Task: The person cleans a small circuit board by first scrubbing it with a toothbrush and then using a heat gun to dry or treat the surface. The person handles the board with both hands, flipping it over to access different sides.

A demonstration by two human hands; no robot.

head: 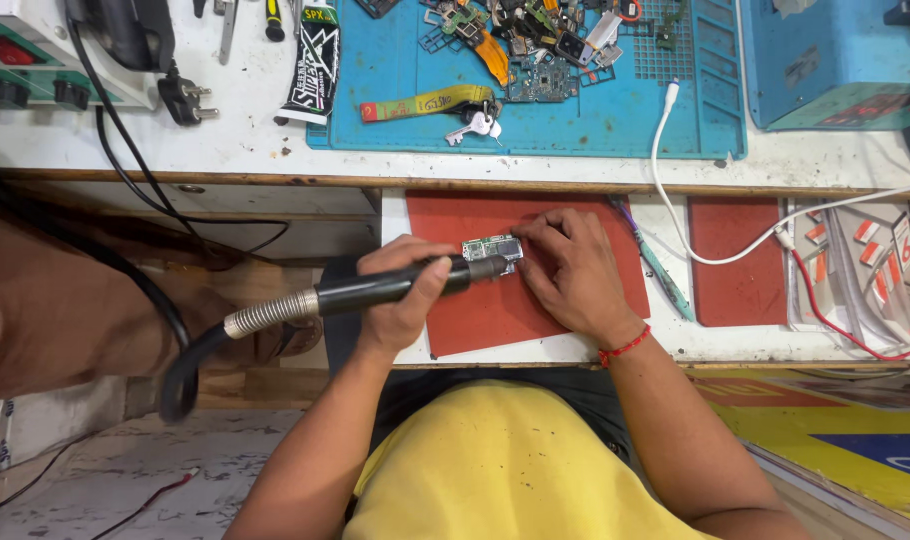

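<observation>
Head view looks straight down on the hands at work over a red mat (495, 310) on a pull-out shelf below the tabletop (255, 140). The left hand (400, 300) is closed in a full grip round the black handle of a hot-air tool (395, 285), held nearly level so that its metal nozzle points at a small circuit board (490, 247); the ribbed metal collar and thick black hose (190, 365) trail away behind that hand, off the shelf's edge. The right hand (575, 270) lies flat and mostly open, fingertips (535, 232) pressed beside the board — it seems to pin the board so that it does not shift under the nozzle. The board sits on the mat between the two hands, touching the right fingertips, just ahead of the nozzle.

Just beyond the right hand lies a pair of slim teal tweezers (660, 268), then a second red mat (740, 260) crossed by a white cable (675, 190). Farther right a tray holds small white packets with orange-red tabs (855, 250). Ahead of the hands, on the tabletop, a blue work mat (395, 70) carries a heap of loose phone parts (535, 45), a yellow-green strap with keys (440, 105), and at its left edge a flat black-and-white printed pouch (315, 65). Ahead of the left hand stands a white unit with red and green panels (25, 60) — a black plug (185, 100) lies next to it
</observation>
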